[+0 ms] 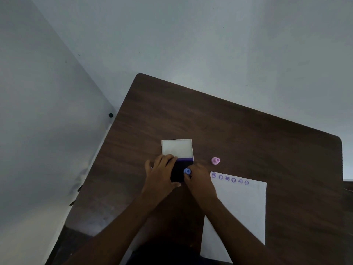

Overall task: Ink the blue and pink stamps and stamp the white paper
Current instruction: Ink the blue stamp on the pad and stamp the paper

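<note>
My right hand (198,180) grips the small blue stamp (187,171) and holds it down on the dark ink pad (179,169). My left hand (160,175) rests on the pad's left side with fingers curled over its edge, steadying it. The pad's white lid (177,149) stands open behind it. To the right of the pad, the pink stamp (215,160) lies alone on the table. The white paper (240,207) lies to the right of my right arm and carries a row of several purple prints along its top edge.
The dark wooden table (248,134) sits against pale walls at the left and back. A small black round object (111,115) lies just off the table's left edge.
</note>
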Action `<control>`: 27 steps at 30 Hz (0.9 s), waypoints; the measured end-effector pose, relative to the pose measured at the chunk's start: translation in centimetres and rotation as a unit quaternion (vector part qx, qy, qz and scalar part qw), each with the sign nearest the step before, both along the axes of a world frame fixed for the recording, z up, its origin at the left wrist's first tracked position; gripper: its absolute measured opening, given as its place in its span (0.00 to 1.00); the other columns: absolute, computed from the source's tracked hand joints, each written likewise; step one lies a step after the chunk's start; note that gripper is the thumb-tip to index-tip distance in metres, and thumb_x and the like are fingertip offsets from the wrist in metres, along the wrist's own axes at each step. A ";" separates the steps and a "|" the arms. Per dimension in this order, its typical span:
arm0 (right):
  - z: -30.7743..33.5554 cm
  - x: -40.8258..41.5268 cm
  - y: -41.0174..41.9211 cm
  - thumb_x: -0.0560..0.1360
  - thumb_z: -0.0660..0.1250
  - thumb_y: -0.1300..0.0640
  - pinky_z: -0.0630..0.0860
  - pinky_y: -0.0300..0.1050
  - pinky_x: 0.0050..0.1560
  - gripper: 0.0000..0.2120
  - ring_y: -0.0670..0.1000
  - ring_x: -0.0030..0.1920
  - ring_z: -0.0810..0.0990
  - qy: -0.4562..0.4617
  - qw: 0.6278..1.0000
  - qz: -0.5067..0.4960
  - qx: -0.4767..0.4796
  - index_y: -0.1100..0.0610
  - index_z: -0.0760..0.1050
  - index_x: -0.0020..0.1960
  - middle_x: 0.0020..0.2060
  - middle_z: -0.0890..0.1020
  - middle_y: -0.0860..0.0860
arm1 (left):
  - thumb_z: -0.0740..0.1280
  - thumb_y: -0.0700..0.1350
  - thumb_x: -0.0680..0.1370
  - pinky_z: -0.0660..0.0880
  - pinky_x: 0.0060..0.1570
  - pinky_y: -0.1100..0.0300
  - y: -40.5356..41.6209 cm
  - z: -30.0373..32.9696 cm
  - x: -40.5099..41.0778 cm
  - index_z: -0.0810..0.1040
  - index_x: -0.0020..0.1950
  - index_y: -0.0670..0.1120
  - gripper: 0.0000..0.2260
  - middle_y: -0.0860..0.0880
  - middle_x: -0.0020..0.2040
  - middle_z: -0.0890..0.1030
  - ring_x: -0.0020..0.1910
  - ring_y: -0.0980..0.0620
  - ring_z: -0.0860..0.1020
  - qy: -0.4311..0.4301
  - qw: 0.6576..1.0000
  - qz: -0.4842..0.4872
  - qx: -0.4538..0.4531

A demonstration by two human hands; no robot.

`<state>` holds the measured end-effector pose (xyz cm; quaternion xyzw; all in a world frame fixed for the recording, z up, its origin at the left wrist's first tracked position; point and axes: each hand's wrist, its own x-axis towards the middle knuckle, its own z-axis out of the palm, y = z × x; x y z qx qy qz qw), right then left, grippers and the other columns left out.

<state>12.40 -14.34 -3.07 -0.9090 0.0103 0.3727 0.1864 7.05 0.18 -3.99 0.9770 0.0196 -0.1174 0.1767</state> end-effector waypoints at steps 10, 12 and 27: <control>-0.5 0.4 0.0 0.76 0.66 0.53 0.70 0.46 0.63 0.17 0.55 0.58 0.75 0.015 1.000 -0.008 -0.005 0.58 0.72 0.62 0.60 0.77 0.57 | 0.78 0.59 0.59 0.63 0.63 0.34 0.0 -0.1 -0.1 0.73 0.67 0.48 0.39 0.47 0.66 0.76 0.65 0.46 0.73 -0.019 1.000 0.011 -0.004; -0.5 0.3 -0.1 0.76 0.67 0.53 0.69 0.46 0.63 0.17 0.55 0.58 0.75 0.013 1.000 -0.013 -0.001 0.58 0.72 0.62 0.60 0.77 0.56 | 0.77 0.60 0.60 0.63 0.64 0.34 0.0 0.0 -0.1 0.73 0.68 0.48 0.39 0.48 0.66 0.76 0.65 0.47 0.73 -0.018 1.000 0.007 -0.003; -0.7 0.2 -0.6 0.74 0.69 0.53 0.71 0.49 0.61 0.19 0.55 0.57 0.76 0.031 0.995 -0.089 0.034 0.57 0.72 0.62 0.58 0.77 0.56 | 0.76 0.61 0.61 0.59 0.65 0.42 -0.7 1.6 0.3 0.68 0.72 0.50 0.42 0.49 0.69 0.71 0.68 0.48 0.68 0.030 0.999 -0.019 0.037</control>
